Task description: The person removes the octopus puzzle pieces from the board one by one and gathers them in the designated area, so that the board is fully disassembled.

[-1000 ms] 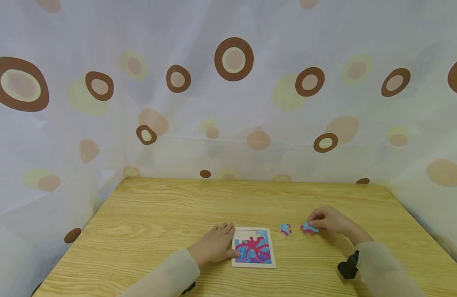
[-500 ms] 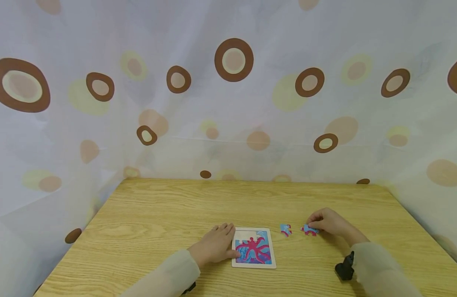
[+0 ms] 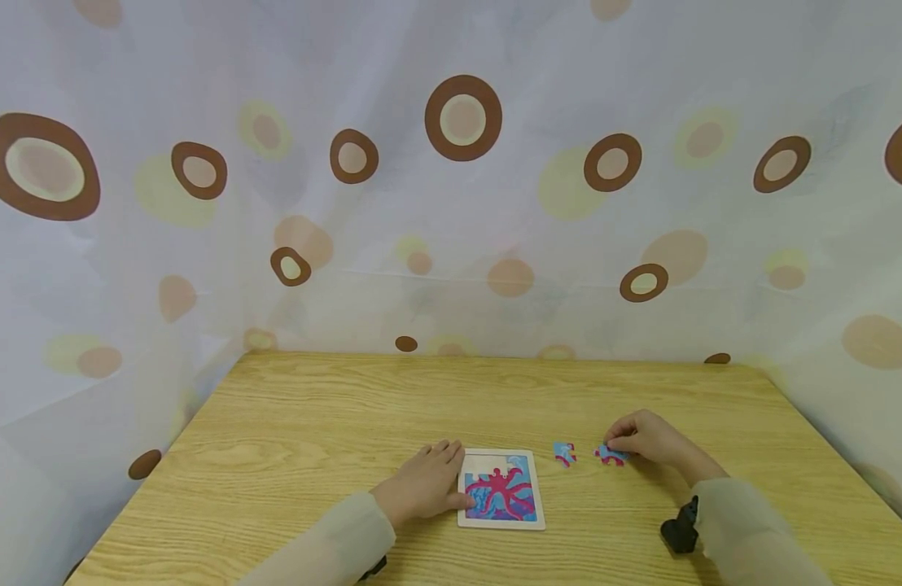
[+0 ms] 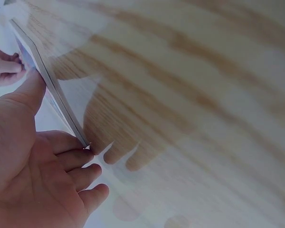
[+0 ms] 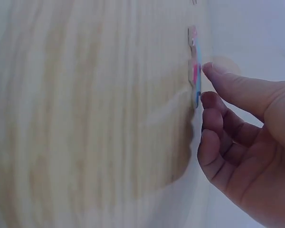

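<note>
In the head view a square jigsaw puzzle tray with a pink octopus picture lies on the table, its upper left part bare. My left hand rests along the tray's left edge, thumb on the picture; in the left wrist view the thumb lies over the tray's edge with the fingers loosely spread. My right hand has thumb and fingertips at a blue and pink puzzle piece. Seen from the right wrist, this puzzle piece lies close on the wood, thumb and curled index at its face.
Another puzzle piece lies between the tray and the right hand. The wooden table reaches back to a spotted curtain, which also hangs at both sides. A black wrist camera hangs under the right sleeve.
The puzzle piece under my right fingertips has turned a little, and the right hand and sleeve have shifted slightly left. My left hand and the tray stay put.
</note>
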Demonstrator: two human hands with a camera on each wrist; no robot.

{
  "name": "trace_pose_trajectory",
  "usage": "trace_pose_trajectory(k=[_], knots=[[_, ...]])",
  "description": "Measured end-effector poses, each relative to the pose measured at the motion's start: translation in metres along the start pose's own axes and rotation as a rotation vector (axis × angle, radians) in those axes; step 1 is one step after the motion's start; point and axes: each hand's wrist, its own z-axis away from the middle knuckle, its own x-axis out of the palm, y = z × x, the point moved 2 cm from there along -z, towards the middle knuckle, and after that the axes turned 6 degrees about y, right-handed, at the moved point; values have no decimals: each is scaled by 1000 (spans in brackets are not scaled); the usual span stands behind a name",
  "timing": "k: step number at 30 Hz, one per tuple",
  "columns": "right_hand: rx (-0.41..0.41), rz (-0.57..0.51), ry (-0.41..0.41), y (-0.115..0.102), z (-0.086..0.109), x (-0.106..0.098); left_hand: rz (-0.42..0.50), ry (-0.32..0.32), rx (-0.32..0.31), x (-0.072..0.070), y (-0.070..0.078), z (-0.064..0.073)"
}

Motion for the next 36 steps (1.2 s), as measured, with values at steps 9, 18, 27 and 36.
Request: trace_pose_trajectory(k=[9, 18, 27, 36], knots=[[-94, 3, 23, -35, -7, 6, -12, -1, -6, 1, 0, -1], [-201, -18, -16, -66, -19, 32, -12, -4, -2, 3, -1, -2], [-263, -56, -102, -88, -23, 67, -15, 0, -10, -1, 1, 0], [-215, -30, -160, -95, -23, 88, -17, 7, -18, 0, 2, 0]])
